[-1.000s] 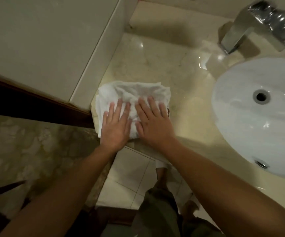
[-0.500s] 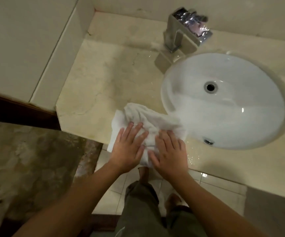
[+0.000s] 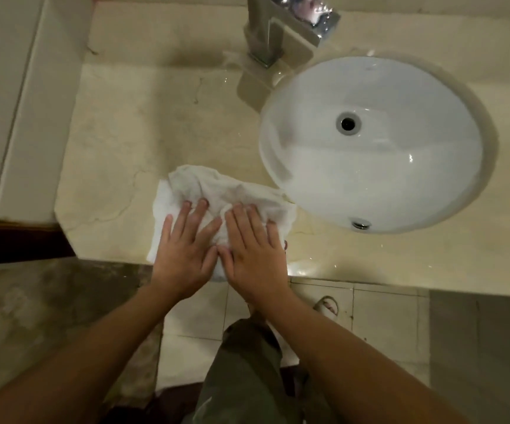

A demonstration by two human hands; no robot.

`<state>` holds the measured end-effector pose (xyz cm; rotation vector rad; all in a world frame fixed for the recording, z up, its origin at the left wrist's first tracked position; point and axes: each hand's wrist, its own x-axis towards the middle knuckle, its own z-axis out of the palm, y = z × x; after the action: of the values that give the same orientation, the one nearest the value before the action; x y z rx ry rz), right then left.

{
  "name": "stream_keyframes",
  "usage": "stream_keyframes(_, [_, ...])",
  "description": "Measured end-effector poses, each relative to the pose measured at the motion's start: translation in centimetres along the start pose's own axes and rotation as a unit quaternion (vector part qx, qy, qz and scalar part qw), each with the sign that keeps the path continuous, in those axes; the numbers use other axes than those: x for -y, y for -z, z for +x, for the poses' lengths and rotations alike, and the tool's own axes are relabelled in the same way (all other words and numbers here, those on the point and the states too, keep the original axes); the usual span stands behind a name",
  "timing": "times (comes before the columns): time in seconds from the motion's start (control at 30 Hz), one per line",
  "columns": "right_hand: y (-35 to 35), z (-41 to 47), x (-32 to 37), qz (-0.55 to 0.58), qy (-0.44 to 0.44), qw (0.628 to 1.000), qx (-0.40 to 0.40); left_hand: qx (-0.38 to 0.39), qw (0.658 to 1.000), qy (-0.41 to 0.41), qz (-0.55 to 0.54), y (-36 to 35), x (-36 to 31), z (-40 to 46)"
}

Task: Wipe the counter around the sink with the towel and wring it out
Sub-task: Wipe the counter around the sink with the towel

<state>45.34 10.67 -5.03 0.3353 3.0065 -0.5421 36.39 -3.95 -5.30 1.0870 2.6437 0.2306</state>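
Observation:
A crumpled white towel point(image 3: 207, 186) lies on the beige marble counter point(image 3: 143, 127), near the front edge and just left of the round white sink point(image 3: 379, 166). My left hand point(image 3: 184, 249) and my right hand point(image 3: 255, 249) rest flat on the towel side by side, fingers spread and pressing down, thumbs nearly touching. The towel's near part is hidden under my hands, and its right corner reaches the sink's rim.
A chrome faucet point(image 3: 281, 29) stands behind the sink. A pale wall ledge point(image 3: 30, 117) borders the counter on the left. Water drops glisten on the counter front point(image 3: 311, 269). Below are floor tiles point(image 3: 382, 319), my trouser leg and a foot.
Both hands slid the towel from the counter's left end along the front edge to the sink's left rim. Over the last half second they stayed pressed near that spot.

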Motion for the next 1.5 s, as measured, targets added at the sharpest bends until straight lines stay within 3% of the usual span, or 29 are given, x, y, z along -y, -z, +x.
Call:
stream_keyframes(0.27, [2.3,-4.7,-9.3,-0.035,0.026,0.999,-0.009,0.002,0.999,-0.015,0.031,-2.7,-9.8,0.2])
stream_keyframes(0.43, [3.7,-8.8,-15.7,-0.081,-0.011,0.996,-0.048,-0.033,0.998,-0.048,-0.020,-4.2,-16.9,2.3])
stream_keyframes(0.63, [2.3,-7.8,-9.9,-0.050,-0.221,0.971,-0.075,-0.048,0.984,-0.167,-0.037,-3.8,-13.3,3.8])
stream_keyframes(0.77, [1.1,-5.5,-4.3,-0.023,-0.287,0.955,-0.064,-0.049,0.973,-0.225,-0.018,-2.3,-8.4,5.0])
stream_keyframes(0.87, [0.3,-2.9,-1.2,-0.019,-0.256,0.966,-0.032,-0.059,0.973,-0.221,-0.017,-1.3,-3.9,5.1])
stream_keyframes(0.97, [-0.2,-0.3,0.7,-0.013,-0.188,0.982,-0.011,-0.071,0.985,-0.156,-0.027,-0.5,-1.0,4.5])
stream_keyframes(1.17, [0.5,-0.9,-2.3,-0.010,-0.073,0.997,-0.004,-0.037,0.999,-0.008,-0.008,-1.0,-4.3,3.0])
stream_keyframes(1.5, [3.8,-11.6,-16.3,-0.079,-0.089,0.993,0.006,0.034,0.995,-0.095,0.012,-4.4,-19.2,2.9])
